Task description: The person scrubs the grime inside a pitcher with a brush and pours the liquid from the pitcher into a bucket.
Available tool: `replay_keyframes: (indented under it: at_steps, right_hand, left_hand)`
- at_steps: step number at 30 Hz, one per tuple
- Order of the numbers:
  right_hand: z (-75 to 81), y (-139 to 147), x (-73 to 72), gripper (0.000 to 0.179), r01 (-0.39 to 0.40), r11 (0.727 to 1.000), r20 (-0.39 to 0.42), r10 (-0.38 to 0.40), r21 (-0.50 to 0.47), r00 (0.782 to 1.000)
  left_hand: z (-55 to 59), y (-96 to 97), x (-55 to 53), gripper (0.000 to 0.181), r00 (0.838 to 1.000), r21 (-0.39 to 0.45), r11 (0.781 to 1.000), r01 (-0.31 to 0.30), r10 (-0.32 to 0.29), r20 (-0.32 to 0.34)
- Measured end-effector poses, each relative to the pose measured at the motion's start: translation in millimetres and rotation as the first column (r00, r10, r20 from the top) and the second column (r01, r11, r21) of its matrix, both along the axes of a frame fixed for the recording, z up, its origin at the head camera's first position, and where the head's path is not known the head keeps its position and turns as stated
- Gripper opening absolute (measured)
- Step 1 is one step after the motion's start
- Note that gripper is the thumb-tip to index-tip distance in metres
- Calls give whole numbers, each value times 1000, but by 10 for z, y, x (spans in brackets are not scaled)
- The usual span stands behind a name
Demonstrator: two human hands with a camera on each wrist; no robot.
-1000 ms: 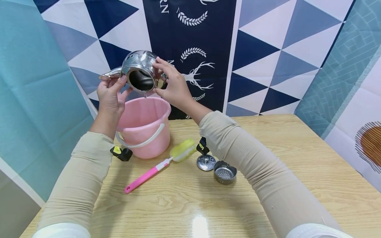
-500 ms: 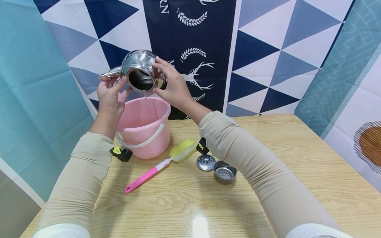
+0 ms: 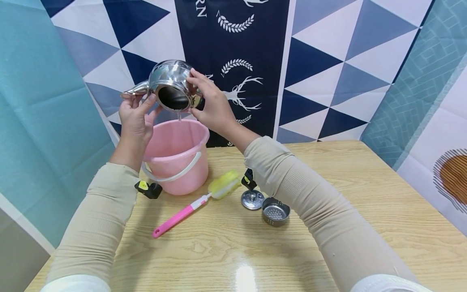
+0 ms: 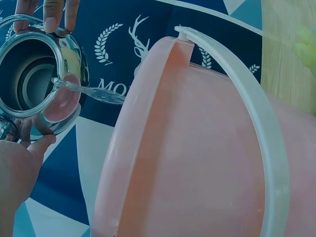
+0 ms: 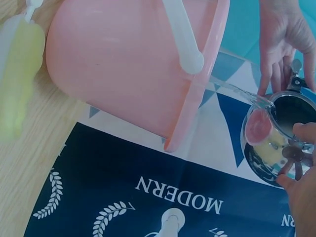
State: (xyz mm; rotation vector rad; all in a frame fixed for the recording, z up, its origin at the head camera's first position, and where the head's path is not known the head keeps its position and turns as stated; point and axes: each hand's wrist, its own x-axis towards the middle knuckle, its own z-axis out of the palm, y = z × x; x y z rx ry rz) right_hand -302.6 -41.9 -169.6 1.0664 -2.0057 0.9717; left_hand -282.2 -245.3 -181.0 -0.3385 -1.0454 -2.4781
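A shiny steel teapot [image 3: 169, 75] hangs tipped above the pink bucket [image 3: 186, 176], its round mouth turned down and toward me. My left hand [image 3: 136, 117] holds it at the spout side, thumb in front and fingers behind. On the other side my right hand [image 3: 213, 103] grips the body near the handle, fingers on top and thumb below. A thin stream of water [image 4: 94, 91] runs from the mouth's lower edge toward the bucket. In the right wrist view the stream crosses the bucket's rim [image 5: 182, 116]. The bucket's bottom is hidden.
A bottle brush [image 3: 178, 219] with a pink handle and yellow sponge head lies before the bucket. Right of it sit a steel lid [image 3: 252, 199] and a perforated strainer basket [image 3: 276, 213] on the wooden table [image 3: 204, 259]. Patterned cloth [image 3: 321, 73] hangs behind.
The teapot has tipped slightly further, its mouth facing lower. The trickle from the rim has grown longer. Both hands keep their hold, and the things on the table stay put.
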Motion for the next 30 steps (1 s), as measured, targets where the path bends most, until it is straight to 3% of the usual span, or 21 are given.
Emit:
replay_keyframes:
  at_steps: [16,21,26,30]
  right_hand:
    - [4,2,18,58,-16,999,-8,16,-39,1000]
    - [5,-10,25,62,18,998,1,-18,-52,1000]
    - [37,-24,53,72,72,996,94,-67,-59,993]
    - [61,-37,73,80,65,993,222,-42,-97,974]
  left_hand:
    - [21,31,19,52,999,-9,999,-32,31,-19]
    - [29,31,32,52,999,-5,999,-39,38,-20]
    - [25,31,33,52,998,-19,999,-41,40,-49]
    - [25,35,36,54,998,-13,999,-39,38,-51]
